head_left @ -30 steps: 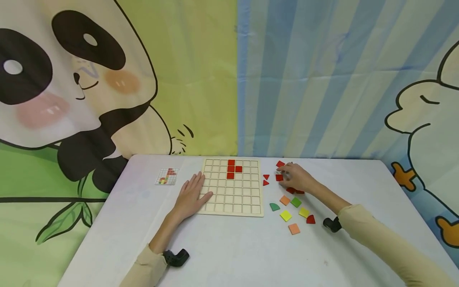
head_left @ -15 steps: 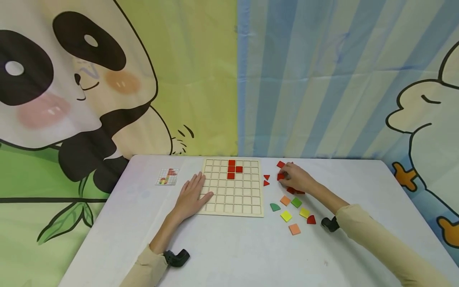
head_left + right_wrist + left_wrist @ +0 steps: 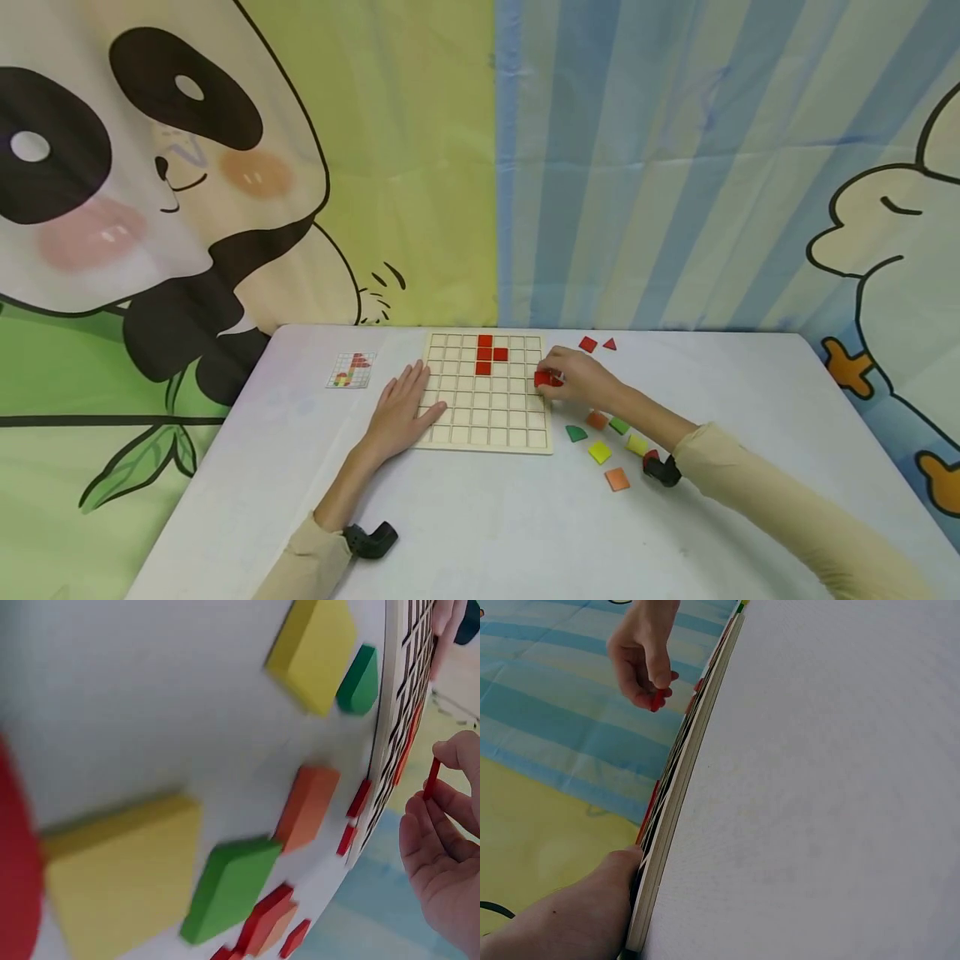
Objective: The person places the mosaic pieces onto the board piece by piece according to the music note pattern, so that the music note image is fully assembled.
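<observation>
My left hand (image 3: 399, 410) lies flat with straight fingers along the left edge of the wooden grid board (image 3: 491, 414), thumb over its lower left squares. Over the board's right edge, my right hand (image 3: 583, 377) pinches a red square tile (image 3: 541, 380) between thumb and fingers. The right wrist view shows that thin tile (image 3: 432, 778) edge-on at the fingertips, above the board. Several red square tiles (image 3: 483, 354) sit together in the grid's upper middle. Two small red triangles (image 3: 359, 799) lie beside the board's right edge, mostly hidden behind my hand in the head view.
A small card with a coloured grid pattern (image 3: 351, 370) lies left of the board. Right of it are scattered loose tiles, including a green quarter-round (image 3: 576, 433), a yellow square (image 3: 599, 452), an orange square (image 3: 617, 480) and a red square (image 3: 588, 344). A curtain stands behind the table.
My right hand has picked up a red square tile from the loose pieces and carried it left to the board's right edge. The left hand stays in place.
</observation>
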Available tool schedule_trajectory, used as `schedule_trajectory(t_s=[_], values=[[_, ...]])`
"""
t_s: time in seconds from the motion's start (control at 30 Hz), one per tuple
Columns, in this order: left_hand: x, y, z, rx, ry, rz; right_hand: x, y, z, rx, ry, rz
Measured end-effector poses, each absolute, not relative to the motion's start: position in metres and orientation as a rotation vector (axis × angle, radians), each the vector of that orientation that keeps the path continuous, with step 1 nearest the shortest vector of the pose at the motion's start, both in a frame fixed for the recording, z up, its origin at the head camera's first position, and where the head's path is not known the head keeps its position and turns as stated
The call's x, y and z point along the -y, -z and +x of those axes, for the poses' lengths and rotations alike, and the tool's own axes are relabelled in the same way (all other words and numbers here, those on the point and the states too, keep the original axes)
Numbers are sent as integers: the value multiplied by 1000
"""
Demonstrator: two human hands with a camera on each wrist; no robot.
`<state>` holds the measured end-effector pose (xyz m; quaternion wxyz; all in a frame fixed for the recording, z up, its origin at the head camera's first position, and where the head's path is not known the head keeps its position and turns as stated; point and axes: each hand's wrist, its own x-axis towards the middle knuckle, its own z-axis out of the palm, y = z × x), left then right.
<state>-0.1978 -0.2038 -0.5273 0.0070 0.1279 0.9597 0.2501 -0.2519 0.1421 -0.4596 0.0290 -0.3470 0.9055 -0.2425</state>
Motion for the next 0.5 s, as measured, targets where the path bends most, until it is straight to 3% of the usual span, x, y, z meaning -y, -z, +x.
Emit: schedule_trajectory(t_s=[0.27, 0.5], values=[[203, 527, -197, -3000, -782, 395, -119, 458, -246, -2728, 791, -1218], [203, 528, -198, -2999, -788, 387, -103, 460, -252, -2717, 754, -1197]])
